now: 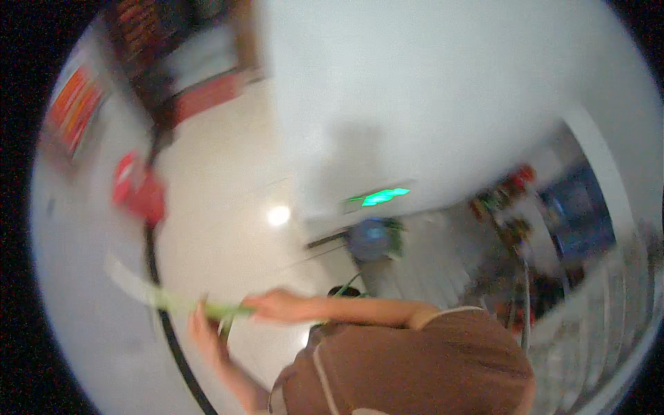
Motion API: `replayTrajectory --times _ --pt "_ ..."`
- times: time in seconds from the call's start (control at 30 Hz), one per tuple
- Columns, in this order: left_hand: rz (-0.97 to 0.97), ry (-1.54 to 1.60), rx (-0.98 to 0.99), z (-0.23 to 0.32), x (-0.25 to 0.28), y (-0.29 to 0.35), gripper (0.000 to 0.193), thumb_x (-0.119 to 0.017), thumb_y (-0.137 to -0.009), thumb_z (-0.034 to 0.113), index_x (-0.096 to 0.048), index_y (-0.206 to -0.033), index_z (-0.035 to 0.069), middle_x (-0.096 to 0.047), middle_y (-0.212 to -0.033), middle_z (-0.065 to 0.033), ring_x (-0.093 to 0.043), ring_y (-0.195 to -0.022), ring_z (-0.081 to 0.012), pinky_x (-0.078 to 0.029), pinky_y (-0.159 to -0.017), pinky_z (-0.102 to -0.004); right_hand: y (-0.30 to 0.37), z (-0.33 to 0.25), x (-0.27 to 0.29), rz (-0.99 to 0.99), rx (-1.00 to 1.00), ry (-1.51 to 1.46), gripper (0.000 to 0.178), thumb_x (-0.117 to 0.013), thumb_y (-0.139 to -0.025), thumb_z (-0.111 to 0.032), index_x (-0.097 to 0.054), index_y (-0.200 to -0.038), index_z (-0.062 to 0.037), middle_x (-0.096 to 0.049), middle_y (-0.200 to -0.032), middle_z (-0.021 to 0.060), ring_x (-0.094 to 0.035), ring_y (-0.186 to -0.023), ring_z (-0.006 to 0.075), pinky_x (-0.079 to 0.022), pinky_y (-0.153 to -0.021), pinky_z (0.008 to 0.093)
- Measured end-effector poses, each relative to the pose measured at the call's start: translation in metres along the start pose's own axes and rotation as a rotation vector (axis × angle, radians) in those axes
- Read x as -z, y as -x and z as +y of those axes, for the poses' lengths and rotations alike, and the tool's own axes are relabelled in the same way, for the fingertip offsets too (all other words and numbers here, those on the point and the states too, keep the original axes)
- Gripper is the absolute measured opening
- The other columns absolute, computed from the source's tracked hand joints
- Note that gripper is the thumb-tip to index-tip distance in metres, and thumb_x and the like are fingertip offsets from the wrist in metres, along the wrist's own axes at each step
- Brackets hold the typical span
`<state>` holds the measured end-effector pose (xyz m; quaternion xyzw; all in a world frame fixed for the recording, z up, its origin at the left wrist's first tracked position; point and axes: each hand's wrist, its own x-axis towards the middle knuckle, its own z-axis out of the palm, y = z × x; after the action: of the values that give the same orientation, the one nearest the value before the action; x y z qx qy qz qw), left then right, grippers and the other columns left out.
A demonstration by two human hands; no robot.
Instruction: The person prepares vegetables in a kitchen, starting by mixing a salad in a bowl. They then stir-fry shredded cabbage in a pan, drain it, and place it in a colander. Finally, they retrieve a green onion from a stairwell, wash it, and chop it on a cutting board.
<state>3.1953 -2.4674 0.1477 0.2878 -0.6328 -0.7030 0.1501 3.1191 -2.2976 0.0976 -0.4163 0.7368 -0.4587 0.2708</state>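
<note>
A long stalk point(181, 305) stretches across the lower left, white at its far left end and turning pale green, then darker green, toward the right. It looks like a leek or large green onion, smeared by motion. Wrapped round its green part is my left hand point(207, 333). Farther right along the same stalk, my right hand point(280, 305) is closed on it, its forearm coming across from the right. Thin green strands show beyond the right wrist, partly hidden by that arm. A small dark green piece hangs beside the left fingers.
Pale floor tiles point(207, 162) run between a left wall and a white wall point(415, 90). A red object point(140, 190) is at the left wall. Low ahead are a glowing green sign point(384, 197) and a blue rounded container point(369, 239). Cluttered things point(508, 207) and railings stand right.
</note>
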Motion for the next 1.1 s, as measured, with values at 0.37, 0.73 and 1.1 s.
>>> replayTrajectory --times 0.37,0.73,1.1 --pt "-0.278 0.49 -0.068 0.0 0.006 -0.162 0.038 -0.049 -0.09 0.024 -0.05 -0.118 -0.001 -0.06 -0.103 -0.0106 -0.058 -0.093 -0.0189 -0.049 -0.081 -0.0321 -0.145 0.021 0.05 0.072 -0.058 -0.361 0.027 -0.047 -0.09 -0.02 -0.05 -0.108 -0.0001 -0.062 -0.08 0.0073 -0.06 -0.068 0.0129 -0.051 -0.063 0.0267" --pt "-0.064 0.222 -0.163 0.074 -0.042 -0.271 0.028 -0.058 -0.084 0.012 -0.056 -0.108 -0.002 -0.057 -0.083 -0.0002 -0.052 -0.073 -0.0063 -0.045 -0.068 -0.022 -0.274 0.021 0.142 0.097 0.004 -0.29 0.028 -0.052 -0.088 -0.019 -0.053 -0.108 -0.0006 -0.063 -0.086 0.0066 -0.061 -0.074 0.0135 -0.048 -0.069 0.0265" --pt "-0.406 -0.108 -0.217 0.092 -0.131 -0.525 0.028 -0.057 -0.083 0.018 -0.058 -0.108 0.004 -0.061 -0.088 -0.0093 -0.059 -0.079 -0.0152 -0.047 -0.071 -0.0275 -0.465 0.077 0.288 0.479 -0.05 -0.29 0.031 -0.052 -0.088 -0.02 -0.052 -0.115 -0.0057 -0.057 -0.073 0.0009 -0.052 -0.061 0.0081 -0.044 -0.057 0.0236"
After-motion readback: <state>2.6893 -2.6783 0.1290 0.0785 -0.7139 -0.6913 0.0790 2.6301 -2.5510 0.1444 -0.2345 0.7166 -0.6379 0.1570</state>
